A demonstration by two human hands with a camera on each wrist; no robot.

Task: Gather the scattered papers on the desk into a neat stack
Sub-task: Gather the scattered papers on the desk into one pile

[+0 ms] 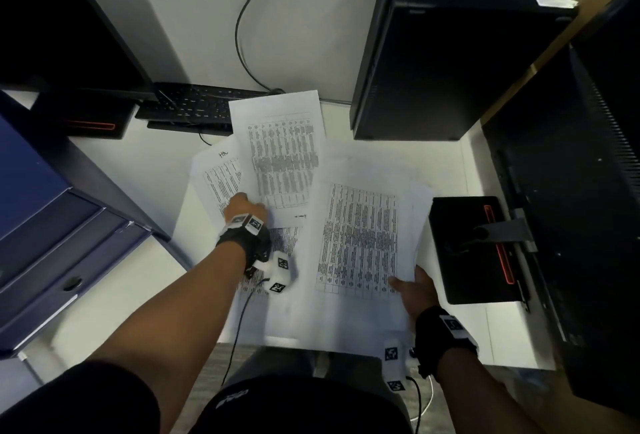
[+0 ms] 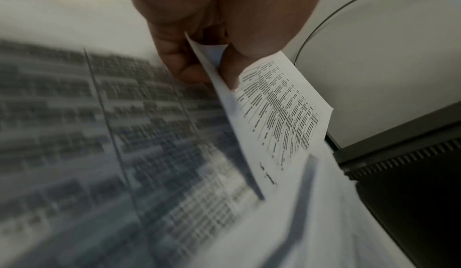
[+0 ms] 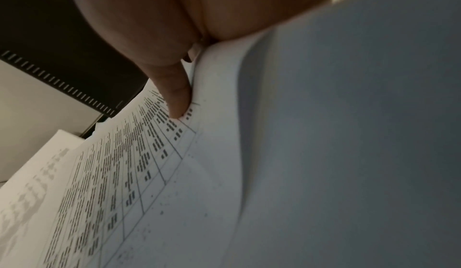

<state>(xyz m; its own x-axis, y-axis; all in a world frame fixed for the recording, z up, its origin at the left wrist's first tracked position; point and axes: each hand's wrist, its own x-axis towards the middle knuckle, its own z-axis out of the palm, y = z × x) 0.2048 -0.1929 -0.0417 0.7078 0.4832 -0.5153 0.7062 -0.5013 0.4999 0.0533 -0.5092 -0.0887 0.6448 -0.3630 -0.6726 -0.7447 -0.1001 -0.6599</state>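
Observation:
Several printed sheets with tables lie overlapping on the white desk (image 1: 114, 160). My left hand (image 1: 244, 207) pinches the near edge of the upper middle sheet (image 1: 282, 153), thumb on top and fingers beneath; the wrist view shows that sheet (image 2: 279, 114) lifted off the blurred pages below. My right hand (image 1: 414, 290) grips the near right corner of a small pile of sheets (image 1: 360, 236), thumb lying on the printed table. In the right wrist view the thumb (image 3: 178, 98) presses the top page (image 3: 124, 173) and the pile curves upward. Another sheet (image 1: 216, 174) lies partly under the left one.
A black keyboard (image 1: 194, 106) and a looping cable (image 1: 242, 42) sit behind the papers. A black computer tower (image 1: 440, 63) stands at the back right, a monitor base (image 1: 474, 250) right of the pile. Blue drawers (image 1: 52, 226) stand at left, another monitor stand (image 1: 90, 118) at back left.

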